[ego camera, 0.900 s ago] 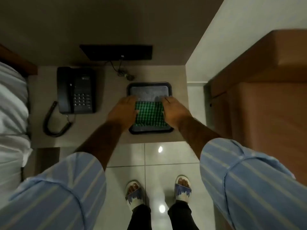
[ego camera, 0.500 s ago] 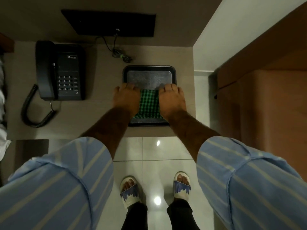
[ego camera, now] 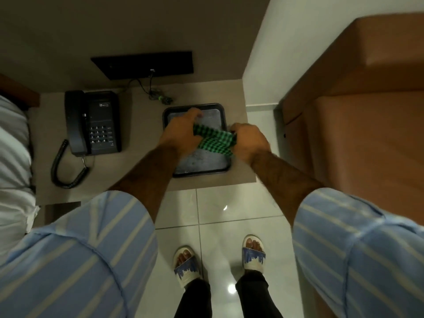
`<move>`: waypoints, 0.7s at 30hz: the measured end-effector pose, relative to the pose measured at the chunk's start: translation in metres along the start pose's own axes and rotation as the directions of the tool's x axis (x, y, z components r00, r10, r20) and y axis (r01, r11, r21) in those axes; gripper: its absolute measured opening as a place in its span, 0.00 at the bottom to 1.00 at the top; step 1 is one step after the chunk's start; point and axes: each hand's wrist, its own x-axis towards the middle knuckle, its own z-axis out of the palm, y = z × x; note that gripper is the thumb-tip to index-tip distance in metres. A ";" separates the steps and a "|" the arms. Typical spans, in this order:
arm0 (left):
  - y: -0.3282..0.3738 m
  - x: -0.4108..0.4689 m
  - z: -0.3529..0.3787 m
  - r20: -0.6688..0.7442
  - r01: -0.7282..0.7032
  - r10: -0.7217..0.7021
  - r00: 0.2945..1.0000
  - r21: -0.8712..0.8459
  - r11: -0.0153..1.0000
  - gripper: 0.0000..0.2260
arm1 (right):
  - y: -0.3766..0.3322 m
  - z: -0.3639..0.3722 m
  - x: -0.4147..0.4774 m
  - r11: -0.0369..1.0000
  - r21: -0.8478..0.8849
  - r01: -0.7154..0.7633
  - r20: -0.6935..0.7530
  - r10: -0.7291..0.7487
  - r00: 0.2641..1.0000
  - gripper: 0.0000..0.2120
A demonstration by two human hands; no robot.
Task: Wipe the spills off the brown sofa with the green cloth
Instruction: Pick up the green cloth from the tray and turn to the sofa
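The green checked cloth (ego camera: 212,140) hangs bunched between my two hands, lifted just above a dark tray (ego camera: 202,166) on a low beige table. My left hand (ego camera: 181,131) grips its left end over the tray's middle. My right hand (ego camera: 249,142) grips the right end at the tray's right rim. The brown sofa (ego camera: 358,115) stands to the right, past a narrow gap of floor; no spill shows on the part in view.
A black desk phone (ego camera: 91,121) with a coiled cord sits on the table's (ego camera: 142,171) left half. A black wall panel (ego camera: 144,64) with cables hangs behind. White bedding (ego camera: 13,161) lies at the far left. My sandalled feet stand on glossy floor tiles (ego camera: 218,216).
The cloth lay flat in the tray under both palms. Now both hands have closed on it and raised it off the tray, bunched, with the right hand shifted toward the sofa side.
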 end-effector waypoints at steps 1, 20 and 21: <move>0.017 -0.003 -0.006 -0.005 -0.016 0.016 1.000 0.016 1.000 0.18 | 0.006 -0.016 -0.009 1.000 0.003 -0.017 -0.011 0.018 1.000 0.13; 0.378 -0.109 0.034 0.157 -0.459 0.444 0.882 0.079 0.885 0.05 | 0.213 -0.222 -0.292 0.895 0.356 -0.268 -0.385 0.402 0.831 0.05; 0.399 -0.119 0.045 0.174 -0.489 0.473 0.864 0.064 0.870 0.05 | 0.230 -0.226 -0.312 0.879 0.386 -0.280 -0.393 0.432 0.812 0.04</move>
